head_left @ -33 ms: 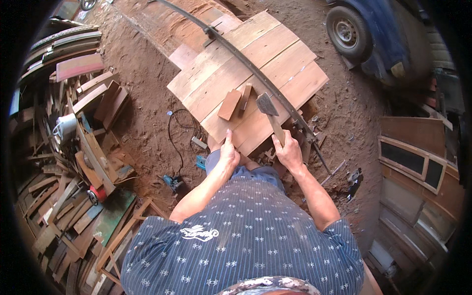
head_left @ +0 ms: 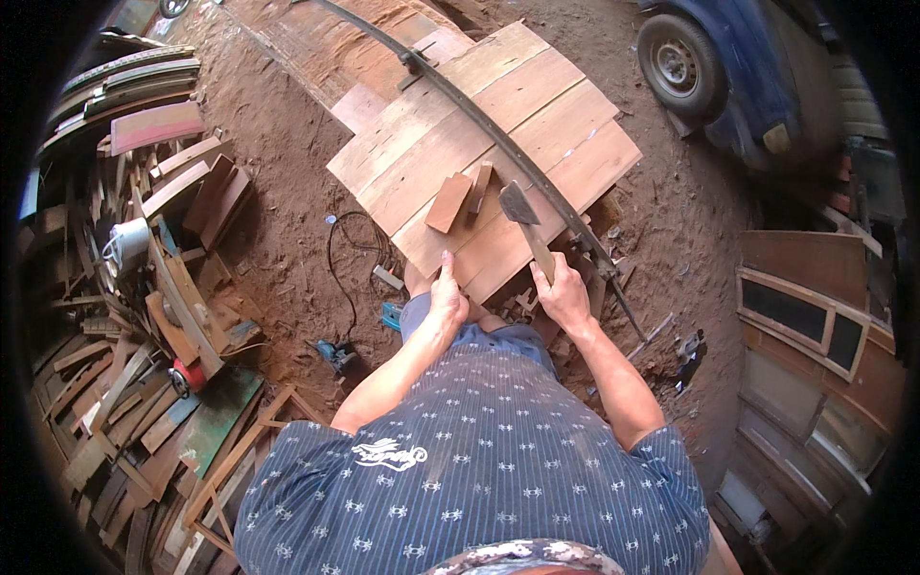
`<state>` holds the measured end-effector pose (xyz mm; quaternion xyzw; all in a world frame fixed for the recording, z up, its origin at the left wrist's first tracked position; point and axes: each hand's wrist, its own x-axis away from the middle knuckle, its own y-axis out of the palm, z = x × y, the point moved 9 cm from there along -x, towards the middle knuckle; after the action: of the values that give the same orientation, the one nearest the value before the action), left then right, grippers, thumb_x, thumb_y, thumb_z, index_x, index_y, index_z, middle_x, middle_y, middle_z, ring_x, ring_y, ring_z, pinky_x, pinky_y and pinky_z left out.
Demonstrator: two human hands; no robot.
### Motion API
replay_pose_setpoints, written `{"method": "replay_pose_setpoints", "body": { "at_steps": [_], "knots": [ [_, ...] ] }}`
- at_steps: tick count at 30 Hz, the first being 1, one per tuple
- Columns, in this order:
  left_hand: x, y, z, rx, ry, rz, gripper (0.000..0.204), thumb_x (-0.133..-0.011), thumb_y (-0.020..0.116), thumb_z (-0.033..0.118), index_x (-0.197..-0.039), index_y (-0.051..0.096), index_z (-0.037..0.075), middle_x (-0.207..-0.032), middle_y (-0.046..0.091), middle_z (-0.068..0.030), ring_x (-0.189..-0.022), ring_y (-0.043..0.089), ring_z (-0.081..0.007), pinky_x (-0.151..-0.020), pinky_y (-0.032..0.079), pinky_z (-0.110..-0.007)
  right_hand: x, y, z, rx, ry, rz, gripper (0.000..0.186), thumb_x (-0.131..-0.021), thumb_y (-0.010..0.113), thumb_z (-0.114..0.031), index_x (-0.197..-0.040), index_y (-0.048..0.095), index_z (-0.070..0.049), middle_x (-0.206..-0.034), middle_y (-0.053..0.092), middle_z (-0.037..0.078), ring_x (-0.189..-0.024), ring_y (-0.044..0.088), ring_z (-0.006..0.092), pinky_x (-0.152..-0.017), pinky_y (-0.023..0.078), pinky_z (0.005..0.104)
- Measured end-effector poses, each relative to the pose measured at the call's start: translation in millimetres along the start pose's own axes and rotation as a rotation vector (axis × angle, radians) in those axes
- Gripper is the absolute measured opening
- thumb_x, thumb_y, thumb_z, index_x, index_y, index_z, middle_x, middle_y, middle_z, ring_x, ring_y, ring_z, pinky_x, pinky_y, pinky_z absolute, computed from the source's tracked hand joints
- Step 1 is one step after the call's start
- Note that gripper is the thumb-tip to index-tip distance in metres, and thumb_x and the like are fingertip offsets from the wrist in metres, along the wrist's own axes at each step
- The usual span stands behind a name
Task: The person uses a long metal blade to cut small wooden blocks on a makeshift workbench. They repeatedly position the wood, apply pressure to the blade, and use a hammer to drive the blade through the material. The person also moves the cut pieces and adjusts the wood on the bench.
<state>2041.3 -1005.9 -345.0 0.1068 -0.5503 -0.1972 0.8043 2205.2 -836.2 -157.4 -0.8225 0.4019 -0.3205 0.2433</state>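
Observation:
My right hand (head_left: 563, 295) is closed around the wooden handle of a hatchet (head_left: 520, 206), whose broad dark metal head is over the near right part of a plank panel (head_left: 460, 139). The panel is several light brown boards laid edge to edge. My left hand (head_left: 448, 299) grips the panel's near edge, one digit lying on top and the other fingers curled, partly hidden. Two small wood blocks lie on the panel ahead of my hands: a wider block (head_left: 448, 203) and a narrow block (head_left: 480, 188). A long dark metal bar clamp (head_left: 498, 137) runs across the boards.
Scrap wood (head_left: 125, 383) is heaped on the left, with a white bucket (head_left: 127, 241) on it. A cable (head_left: 331, 268) and a blue power tool (head_left: 335, 355) lie on the dirt floor. A blue vehicle (head_left: 757, 86) stands far right; wooden frames (head_left: 805, 316) lean at right.

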Motion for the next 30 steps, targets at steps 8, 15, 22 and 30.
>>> {"method": "replay_pose_setpoints", "body": {
  "at_steps": [8,15,22,30],
  "knots": [
    [22,14,16,-0.149,0.167,0.149,0.078,-0.097,0.065,0.049,-0.152,0.037,0.003,-0.155,0.044,-0.0104,-0.141,0.041,-0.0282,-0.117,0.034,-0.048,2,0,-8,0.003,-0.027,0.005,0.039,-0.099,0.060,-0.036,-0.106,0.056,0.002,-0.086,0.068,0.032,-0.087,0.066,0.0511,-0.072,0.052,0.0564],
    [17,14,16,-0.110,0.145,0.129,0.083,-0.097,0.066,0.048,-0.154,0.033,-0.002,-0.161,0.034,-0.0134,-0.146,0.035,-0.0290,-0.118,0.033,-0.047,-15,11,4,0.130,0.072,-0.122,0.041,-0.098,0.060,-0.037,-0.106,0.057,0.003,-0.086,0.068,0.033,-0.089,0.067,0.0518,-0.077,0.054,0.0565],
    [44,18,12,-0.137,0.105,0.200,0.087,-0.096,0.068,0.050,-0.152,0.034,-0.008,-0.160,0.035,-0.0143,-0.145,0.035,-0.0280,-0.120,0.027,-0.043,-13,20,18,0.183,0.101,-0.121,0.042,-0.098,0.060,-0.039,-0.106,0.057,0.002,-0.087,0.068,0.032,-0.089,0.067,0.0521,-0.077,0.054,0.0574],
    [16,-1,15,-0.221,0.167,0.211,0.085,-0.093,0.070,0.052,-0.149,0.042,-0.006,-0.153,0.047,-0.0134,-0.143,0.037,-0.0257,-0.118,0.028,-0.043,3,21,16,0.161,0.050,-0.078,0.041,-0.098,0.063,-0.038,-0.101,0.058,0.002,-0.083,0.067,0.033,-0.085,0.067,0.0516,-0.071,0.052,0.0561]
  ]
}}
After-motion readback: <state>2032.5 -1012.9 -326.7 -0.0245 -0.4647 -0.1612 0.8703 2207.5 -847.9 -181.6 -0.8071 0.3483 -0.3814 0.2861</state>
